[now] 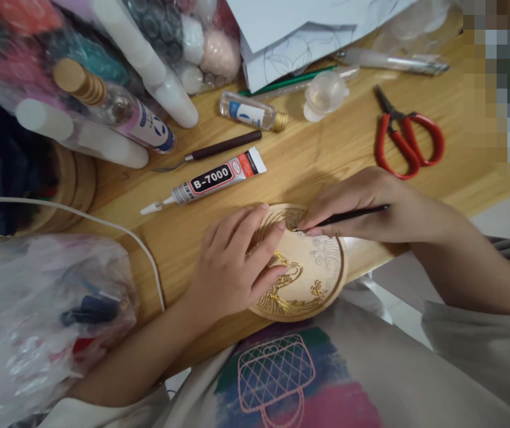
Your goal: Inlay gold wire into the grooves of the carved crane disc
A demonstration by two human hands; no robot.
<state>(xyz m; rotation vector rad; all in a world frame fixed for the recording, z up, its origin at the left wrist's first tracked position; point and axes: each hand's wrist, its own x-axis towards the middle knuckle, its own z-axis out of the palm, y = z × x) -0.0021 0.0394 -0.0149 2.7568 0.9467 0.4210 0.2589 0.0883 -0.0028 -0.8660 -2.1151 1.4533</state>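
A round, rimmed wooden disc [312, 264] lies at the table's front edge, with gold wire-like lines and pencil-drawn curls on its face. My left hand [232, 264] rests on its left side, fingers spread and lying flat. My right hand [366, 202] pinches a slim dark-handled tool [348, 215], whose tip meets the disc's upper part. The exact kind of tip is too small to tell. Just beyond my hands lie a tube of B-7000 glue [214, 179] and a dark-handled tool with a bent metal tip [226, 145].
Red-handled scissors [409, 139] lie at right. Farther back are a small capped bottle [250, 112], a clear plastic cup [324, 95], a pen [393, 61] and paper sheets [290, 56]. Bottles [134, 119] and a plastic bag [36, 297] crowd the left, where a white cable [116, 224] runs.
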